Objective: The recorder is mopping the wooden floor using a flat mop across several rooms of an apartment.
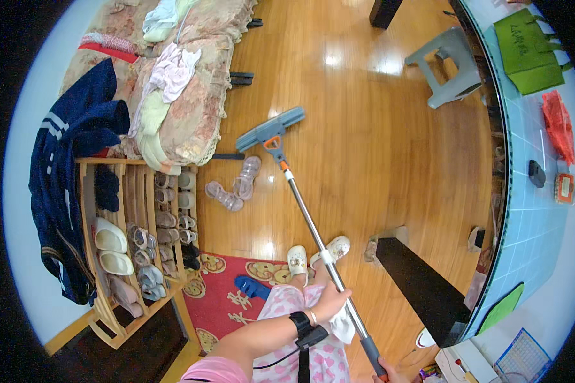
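A long-handled mop (306,214) slants across the floor in front of me, with a silver pole and a wide grey-blue head (271,129) that has an orange part at its joint. The head is by the floor, near the sofa's front edge. My left hand (329,304), with a black strap on its wrist, is wrapped round the white and silver part of the pole. Lower down, my right hand (390,373) grips the dark end of the handle, partly cut off by the picture's edge. A white cloth (343,327) hangs beside my left hand; I cannot tell whether it is held.
Pink sandals (236,186) lie between the mop and a wooden shoe rack (150,217). A floral sofa (201,108) stands beyond it. On the red mat (220,287) lies a blue slipper (252,287). To the right are a grey stool (450,67), a dark post (421,287) and a blue-topped table (524,210).
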### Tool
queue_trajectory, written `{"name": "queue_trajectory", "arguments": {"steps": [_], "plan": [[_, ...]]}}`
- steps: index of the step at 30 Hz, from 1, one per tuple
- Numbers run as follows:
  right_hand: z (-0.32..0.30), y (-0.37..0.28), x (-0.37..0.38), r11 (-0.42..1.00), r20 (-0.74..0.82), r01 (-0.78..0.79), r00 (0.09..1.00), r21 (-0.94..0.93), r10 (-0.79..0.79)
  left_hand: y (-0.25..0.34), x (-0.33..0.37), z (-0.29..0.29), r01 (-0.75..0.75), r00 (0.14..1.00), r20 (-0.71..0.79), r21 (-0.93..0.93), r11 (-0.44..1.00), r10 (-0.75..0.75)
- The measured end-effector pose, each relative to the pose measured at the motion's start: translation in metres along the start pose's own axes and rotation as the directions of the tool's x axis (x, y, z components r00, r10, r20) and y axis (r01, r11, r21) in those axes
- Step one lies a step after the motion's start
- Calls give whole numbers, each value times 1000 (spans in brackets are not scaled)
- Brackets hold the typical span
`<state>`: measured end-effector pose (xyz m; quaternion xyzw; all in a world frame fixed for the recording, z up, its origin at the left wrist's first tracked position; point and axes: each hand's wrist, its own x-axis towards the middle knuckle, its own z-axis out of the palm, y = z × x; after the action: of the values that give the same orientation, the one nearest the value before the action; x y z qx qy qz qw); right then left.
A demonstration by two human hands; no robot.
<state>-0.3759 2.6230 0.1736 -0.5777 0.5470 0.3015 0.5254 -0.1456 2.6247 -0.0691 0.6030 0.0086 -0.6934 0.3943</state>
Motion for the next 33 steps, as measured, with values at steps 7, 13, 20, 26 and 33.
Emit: {"name": "queue_trajectory", "arguments": {"steps": [7, 13, 20, 26, 33], "plan": [[-37, -101, 118, 979, -155, 203, 968, 9, -199, 124, 92, -71, -140, 979, -135, 109, 984, 154], [-37, -98, 129, 940, -148, 340, 931, 24, -333, 124, 99, -71, -115, 955, -249, 197, 974, 163], [-53, -1, 17, 986, -139, 151, 980, 76, -139, 50, 21, 43, -8, 975, -209, 326, 945, 80], [-21, 43, -44, 986, -94, -104, 989, 131, 116, 5, 1, 85, -67, 995, -24, 527, 847, 94], [-73, -58, 62, 967, -190, 45, 982, 253, 4, 146, 100, 46, -123, 982, -27, 668, 734, 189]]}}
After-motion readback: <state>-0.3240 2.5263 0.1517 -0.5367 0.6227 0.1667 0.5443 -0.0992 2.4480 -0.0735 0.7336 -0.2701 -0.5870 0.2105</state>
